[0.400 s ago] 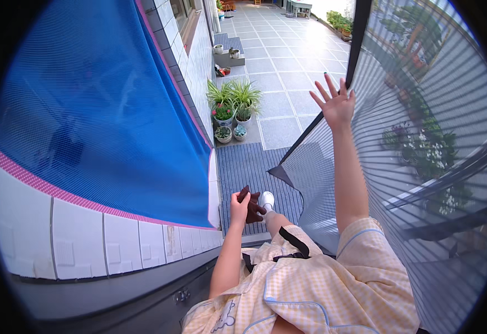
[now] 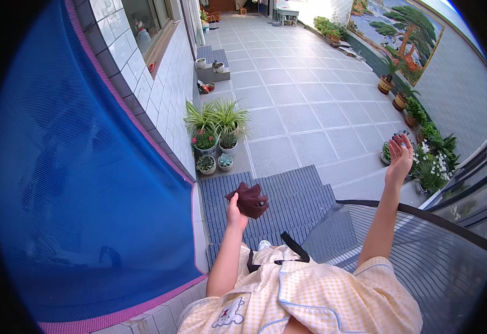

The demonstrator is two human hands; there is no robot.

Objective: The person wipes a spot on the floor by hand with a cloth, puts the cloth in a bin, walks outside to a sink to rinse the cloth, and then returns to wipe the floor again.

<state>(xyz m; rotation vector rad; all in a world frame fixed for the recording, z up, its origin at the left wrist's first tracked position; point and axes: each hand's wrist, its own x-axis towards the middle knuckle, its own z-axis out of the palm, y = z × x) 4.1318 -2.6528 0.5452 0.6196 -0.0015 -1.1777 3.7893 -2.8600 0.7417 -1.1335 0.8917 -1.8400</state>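
Note:
My left hand [image 2: 234, 214] is closed around a crumpled dark maroon cloth [image 2: 250, 202]; its lobed, finger-like edge spreads above my hand. Whether it is a glove I cannot tell. Out to the right, my right hand [image 2: 398, 164] is raised and empty, its fingers loosely bent and apart. Below it hangs a grey striped mesh curtain [image 2: 422, 236] with a black edge, draped beside my right forearm. To my left is a blue mesh curtain [image 2: 110, 200] with pink trim.
Grey ribbed mats [image 2: 288, 192] cover the steps ahead. Potted plants [image 2: 215, 131] stand by the white tiled wall [image 2: 168, 94] on the left. Beyond lies a paved yard [image 2: 299, 111], with more pots [image 2: 405, 100] along its right wall. A grey table [image 2: 286, 14] stands far back.
My right hand has moved right and lower, and the grey mesh curtain has swung aside and down, uncovering the yard's right side. The view has shifted forward; my left hand still holds the cloth.

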